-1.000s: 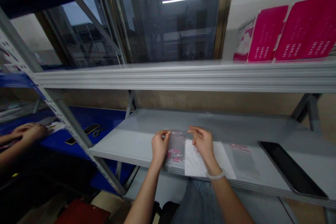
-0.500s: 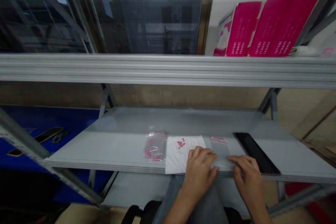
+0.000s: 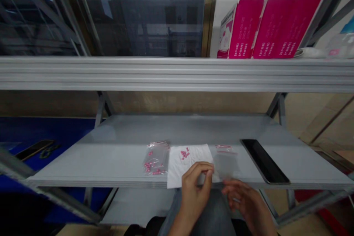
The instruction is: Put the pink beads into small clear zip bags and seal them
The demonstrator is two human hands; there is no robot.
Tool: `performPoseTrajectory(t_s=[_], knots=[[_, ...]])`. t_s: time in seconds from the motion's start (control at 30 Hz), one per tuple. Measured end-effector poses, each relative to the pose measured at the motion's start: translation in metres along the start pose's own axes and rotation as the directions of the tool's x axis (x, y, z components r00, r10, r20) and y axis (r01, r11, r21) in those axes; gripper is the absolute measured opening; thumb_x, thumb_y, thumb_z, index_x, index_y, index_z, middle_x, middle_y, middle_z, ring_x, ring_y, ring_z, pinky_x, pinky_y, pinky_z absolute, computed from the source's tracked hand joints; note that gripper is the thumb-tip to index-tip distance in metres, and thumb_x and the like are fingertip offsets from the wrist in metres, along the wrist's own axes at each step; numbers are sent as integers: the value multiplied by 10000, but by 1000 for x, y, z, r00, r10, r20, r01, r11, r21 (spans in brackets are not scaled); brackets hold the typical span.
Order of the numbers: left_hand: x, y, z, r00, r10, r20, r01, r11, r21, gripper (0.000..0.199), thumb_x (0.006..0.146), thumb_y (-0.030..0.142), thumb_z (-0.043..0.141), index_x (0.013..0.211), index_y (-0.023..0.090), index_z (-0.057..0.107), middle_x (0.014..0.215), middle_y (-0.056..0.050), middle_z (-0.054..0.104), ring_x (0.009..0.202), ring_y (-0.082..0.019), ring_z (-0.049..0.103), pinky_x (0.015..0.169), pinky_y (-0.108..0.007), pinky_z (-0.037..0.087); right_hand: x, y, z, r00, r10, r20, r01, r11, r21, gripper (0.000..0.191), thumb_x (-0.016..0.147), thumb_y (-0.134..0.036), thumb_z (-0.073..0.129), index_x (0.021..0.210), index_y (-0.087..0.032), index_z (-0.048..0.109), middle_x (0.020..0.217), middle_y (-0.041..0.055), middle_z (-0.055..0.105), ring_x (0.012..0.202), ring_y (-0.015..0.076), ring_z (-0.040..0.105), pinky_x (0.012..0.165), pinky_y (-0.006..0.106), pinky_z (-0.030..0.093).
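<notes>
My left hand [image 3: 196, 191] is raised over the front of the white tissue [image 3: 175, 162], its thumb and forefinger pinched together. Whatever sits in that pinch is too small to make out. Close by on the right, my right hand [image 3: 243, 201] hovers at the shelf's front edge with bent fingers, smeared by motion. Small pink beads [image 3: 184, 153] lie in a loose cluster on the tissue. To its left is a clear zip bag [image 3: 156, 158] with more pink beads. Behind the right hand, a second clear zip bag [image 3: 225, 160] lies flat.
A black phone-like slab [image 3: 264, 160] lies at the right of the grey shelf [image 3: 110, 151]. A thick metal beam [image 3: 166, 73] crosses above. Pink boxes [image 3: 246, 29] stand on the upper level. On the blue surface at left rests another dark flat device [image 3: 34, 149].
My left hand has lifted from the second bag and closed into a pinch. My right hand has moved left and nearer to me. The view has shifted slightly right.
</notes>
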State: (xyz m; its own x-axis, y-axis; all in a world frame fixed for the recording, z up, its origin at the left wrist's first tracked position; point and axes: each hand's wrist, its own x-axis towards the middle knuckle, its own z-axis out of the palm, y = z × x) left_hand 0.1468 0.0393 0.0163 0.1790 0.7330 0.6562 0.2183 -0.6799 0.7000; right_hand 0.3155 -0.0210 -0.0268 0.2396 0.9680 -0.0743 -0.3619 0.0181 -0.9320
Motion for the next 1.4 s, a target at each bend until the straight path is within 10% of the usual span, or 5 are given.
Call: performPoseTrajectory(t_s=[0.33, 0.77, 0.97, 1.13, 1.4], knots=[[-27, 1, -56, 936, -308, -172, 267, 937, -226, 61, 800, 145, 677, 818, 194, 710, 774, -16, 735, 728, -141, 722, 672, -180, 575, 4, -8, 61, 952, 281, 120, -296, 947, 126, 453, 575, -620, 854, 671, -203, 705, 621, 19, 655, 426, 97, 470, 372, 195, 320], [-23, -16, -86, 868, -479, -131, 419, 848, -323, 190, 759, 275, 752, 919, 184, 705, 851, -60, 765, 698, -169, 739, 641, -230, 604, 8, -6, 66, 928, 220, 301, -154, 961, -229, 506, 656, -658, 777, 643, -159, 691, 521, -27, 530, 435, 58, 375, 416, 188, 253], [-24, -7, -88, 945, -101, -310, 179, 956, 234, 226, 815, 229, 680, 1041, 222, 694, 1069, -90, 727, 1015, -267, 682, 897, -437, 560, 5, -7, 70, 912, 292, 289, -235, 948, -215, 436, 638, -550, 811, 690, -179, 589, 578, -25, 593, 442, 62, 434, 411, 176, 232], [-29, 17, -72, 983, -172, -65, 180, 972, 149, 95, 830, 181, 624, 919, 213, 639, 795, -24, 657, 738, -188, 637, 684, -289, 532, -1, -7, 81, 901, 250, 355, -210, 967, -147, 359, 704, -429, 778, 650, -185, 521, 504, -83, 465, 428, 42, 313, 411, 166, 190], [-36, 10, -56, 817, -484, 313, 566, 775, -280, 344, 918, 452, 573, 706, 213, 448, 603, 64, 427, 523, -97, 452, 514, -195, 384, -4, 3, 96, 805, 249, 539, -258, 964, -61, 415, 715, -527, 760, 728, -207, 496, 507, -60, 576, 321, 18, 291, 324, 148, 161]])
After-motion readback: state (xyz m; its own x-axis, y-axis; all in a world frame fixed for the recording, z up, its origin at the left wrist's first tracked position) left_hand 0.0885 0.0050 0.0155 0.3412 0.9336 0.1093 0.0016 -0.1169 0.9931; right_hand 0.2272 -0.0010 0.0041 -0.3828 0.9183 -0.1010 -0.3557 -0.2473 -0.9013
